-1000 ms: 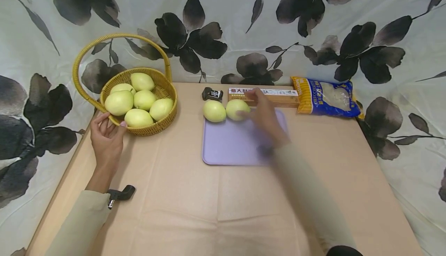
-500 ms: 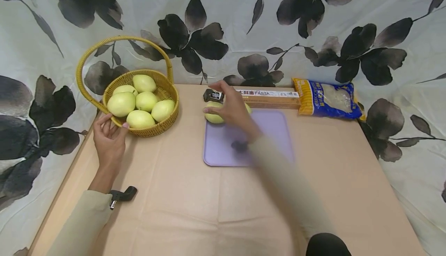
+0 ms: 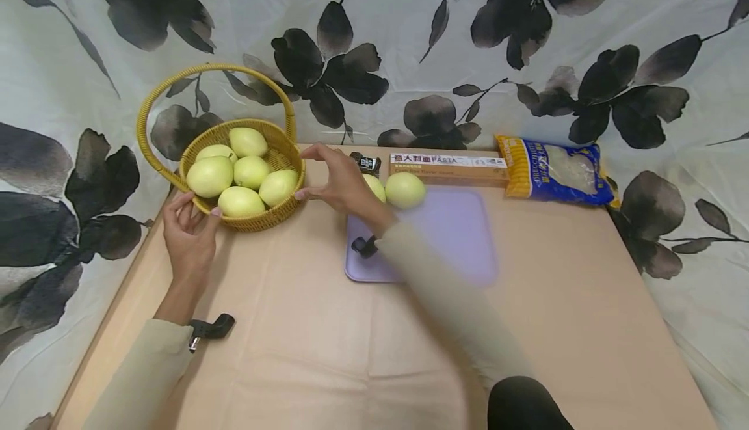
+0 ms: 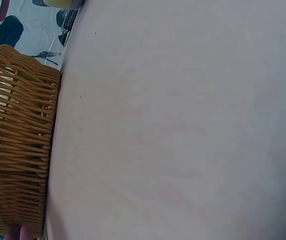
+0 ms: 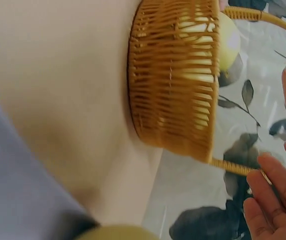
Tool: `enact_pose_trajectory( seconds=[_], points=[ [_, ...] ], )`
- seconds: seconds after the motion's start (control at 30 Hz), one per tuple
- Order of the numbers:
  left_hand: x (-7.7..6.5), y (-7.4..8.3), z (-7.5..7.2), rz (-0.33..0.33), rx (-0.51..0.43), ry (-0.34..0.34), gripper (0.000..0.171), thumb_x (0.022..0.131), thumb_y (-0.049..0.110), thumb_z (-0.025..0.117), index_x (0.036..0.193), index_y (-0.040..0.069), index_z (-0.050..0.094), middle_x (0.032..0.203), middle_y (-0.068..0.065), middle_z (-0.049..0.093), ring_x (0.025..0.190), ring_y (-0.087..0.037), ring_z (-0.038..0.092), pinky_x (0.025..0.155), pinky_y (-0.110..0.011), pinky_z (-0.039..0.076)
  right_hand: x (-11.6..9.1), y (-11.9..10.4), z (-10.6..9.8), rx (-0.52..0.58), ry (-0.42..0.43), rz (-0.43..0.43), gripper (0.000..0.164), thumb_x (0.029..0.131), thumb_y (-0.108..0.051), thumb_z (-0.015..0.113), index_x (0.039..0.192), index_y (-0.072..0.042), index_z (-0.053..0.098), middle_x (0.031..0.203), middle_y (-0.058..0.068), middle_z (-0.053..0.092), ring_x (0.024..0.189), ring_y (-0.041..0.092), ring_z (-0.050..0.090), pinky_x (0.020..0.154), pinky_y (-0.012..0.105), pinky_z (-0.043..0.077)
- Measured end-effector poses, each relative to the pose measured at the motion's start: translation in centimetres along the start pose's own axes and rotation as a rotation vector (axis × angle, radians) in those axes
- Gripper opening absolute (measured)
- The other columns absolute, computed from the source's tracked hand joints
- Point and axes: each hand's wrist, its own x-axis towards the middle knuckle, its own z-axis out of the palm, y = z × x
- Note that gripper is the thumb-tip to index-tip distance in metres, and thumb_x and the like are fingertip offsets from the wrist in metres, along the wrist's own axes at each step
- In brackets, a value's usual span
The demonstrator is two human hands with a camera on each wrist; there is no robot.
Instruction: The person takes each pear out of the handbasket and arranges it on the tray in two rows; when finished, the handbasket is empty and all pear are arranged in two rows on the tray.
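A yellow wicker basket [image 3: 266, 220] with a tall hoop handle stands at the back left, holding several smooth pale green fruits [image 3: 209, 176]. At its front left, my left hand [image 3: 190, 238] grips the rim, thumb in front and fingers along the side. My right hand [image 3: 339, 183] reaches to the basket's right side, fingers and thumb spread apart with nothing between them. In the right wrist view those fingers [image 5: 272, 192] extend beside the basket wall. Two more pale green fruits, one of them this fruit [image 3: 406, 190], sit at the back of a purple tray [image 3: 433, 241]; my right hand partly covers the other.
Behind the tray lie a pasta box [image 3: 447, 168] and a small black packet [image 3: 367, 163]. To the right is a blue and yellow bag [image 3: 556, 170]. A floral cloth [image 3: 409, 40] hangs along the table's [image 3: 292, 352] back edge.
My right hand has moved left, from over the fruits on the tray to the basket's right side. The left hand stays at the basket rim.
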Motion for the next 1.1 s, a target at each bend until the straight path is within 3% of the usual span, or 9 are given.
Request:
enact_pose_trajectory(
  seconds=[0.1, 0.3, 0.73, 1.1],
  points=[
    [-0.1, 0.0, 0.0, -0.008, 0.025, -0.004, 0.062, 0.098, 0.013, 0.075, 0.151, 0.024, 0.045, 0.171, 0.001, 0.04, 0.152, -0.025, 0.047, 0.104, -0.009, 0.049, 0.6, -0.4, 1.1, 0.004, -0.039, 0.02, 0.069, 0.081, -0.035, 0.094, 0.139, -0.018, 0.062, 0.146, -0.003, 0.067, 0.139, 0.019, 0.058, 0.12, 0.035, 0.042],
    [-0.1, 0.3, 0.3, -0.022, 0.053, 0.012, 0.064, 0.097, 0.016, 0.078, 0.151, 0.025, 0.045, 0.172, 0.002, 0.038, 0.152, -0.025, 0.047, 0.117, -0.023, 0.047, 1.5, -0.7, 2.7, -0.023, -0.102, 0.023, 0.069, 0.083, -0.036, 0.092, 0.142, -0.02, 0.06, 0.146, -0.006, 0.065, 0.137, 0.019, 0.056, 0.117, 0.035, 0.043],
    [-0.1, 0.6, 0.3, -0.036, 0.031, -0.001, 0.067, 0.097, 0.015, 0.078, 0.153, 0.026, 0.042, 0.174, 0.003, 0.035, 0.155, -0.024, 0.044, 0.11, -0.013, 0.049, 4.2, -1.0, 4.6, -0.111, -0.194, 0.031, 0.068, 0.087, -0.04, 0.088, 0.145, -0.019, 0.06, 0.147, -0.002, 0.066, 0.138, 0.017, 0.055, 0.119, 0.03, 0.04],
    [0.1, 1.0, 0.3, -0.049, -0.016, -0.011, 0.067, 0.096, 0.011, 0.079, 0.151, 0.024, 0.043, 0.173, 0.001, 0.037, 0.154, -0.025, 0.045, 0.107, -0.013, 0.051, 6.0, -1.6, 5.2, -0.306, -0.281, 0.077, 0.069, 0.088, -0.046, 0.086, 0.147, -0.02, 0.061, 0.149, -0.008, 0.065, 0.141, 0.018, 0.056, 0.123, 0.033, 0.037]
  ],
)
